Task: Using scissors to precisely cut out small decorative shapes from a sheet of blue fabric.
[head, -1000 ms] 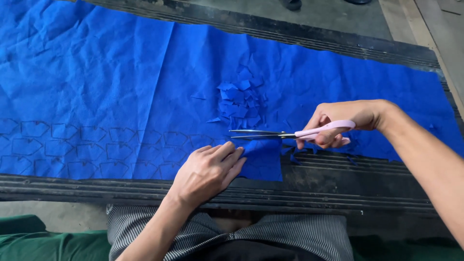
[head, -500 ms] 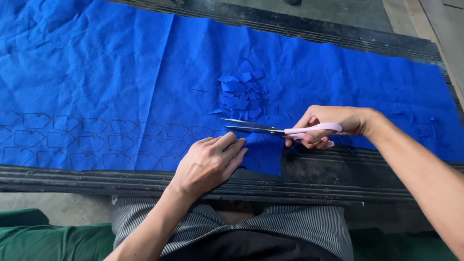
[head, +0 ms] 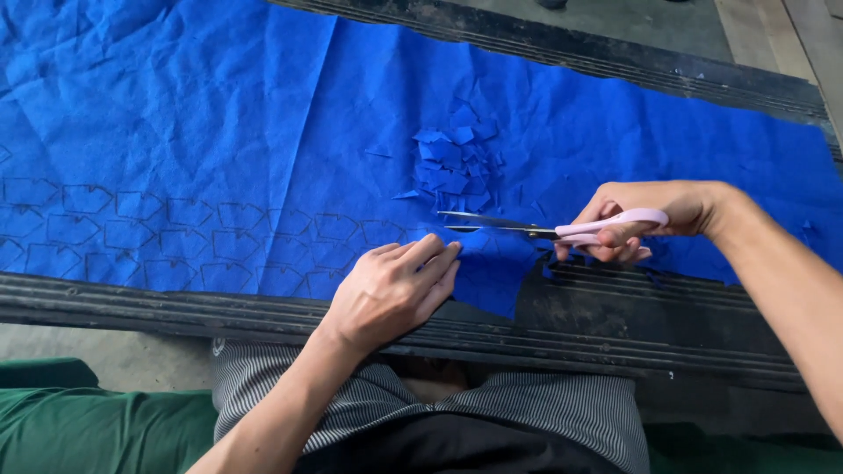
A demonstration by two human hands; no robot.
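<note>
Head view: blue cloth [head: 219, 132] covers a dark ribbed table [head: 615, 325] over concrete floor [head: 123, 355]

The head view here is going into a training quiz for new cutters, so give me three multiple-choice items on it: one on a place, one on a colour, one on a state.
1. Where does the pile of cut scraps lie?
A. on the blue cloth, beyond the scissor blades
B. on the person's lap
C. on the bare floor

2. What colour are the handles of the scissors?
A. black
B. pale pink
C. orange

3. What is the left hand doing?
A. hanging off the table
B. gripping a pencil
C. resting flat on the cloth's near edge

Answers:
1 A: the scraps sit on the cloth above the blades.
2 B: pink loops show in the right hand.
3 C: its fingers lie spread on the fabric.
</note>
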